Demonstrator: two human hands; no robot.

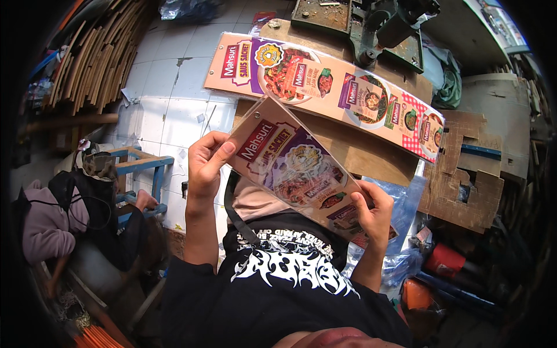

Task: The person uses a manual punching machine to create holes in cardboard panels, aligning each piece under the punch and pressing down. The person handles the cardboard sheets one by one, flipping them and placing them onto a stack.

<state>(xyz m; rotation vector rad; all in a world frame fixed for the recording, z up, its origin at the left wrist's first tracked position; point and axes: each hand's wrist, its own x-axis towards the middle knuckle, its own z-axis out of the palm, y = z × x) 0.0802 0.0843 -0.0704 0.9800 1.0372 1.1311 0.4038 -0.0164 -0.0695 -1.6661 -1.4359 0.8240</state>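
Observation:
A long printed hanger card [290, 168] with a glossy clear covering slants across my body. It shows food pictures on a beige and purple ground, and a small eyelet sits in its upper corner. My left hand [212, 165] is closed on its upper left edge, thumb on the front. Lower down, my right hand [374, 211] grips the opposite edge, also with the thumb on the printed face. Beyond it, a stack of matching cards [333, 110] lies lengthwise on the wooden work table [360, 152]. The far lower end of the held card is partly behind my right hand.
A dark metal press [400, 29] stands at the table's far side. Cut brown boards [464, 174] lie to the right, above a red container [445, 260]. Another person [49, 220] sits at the left by a blue stool [142, 168]. Clear plastic sheeting [406, 214] hangs beside me.

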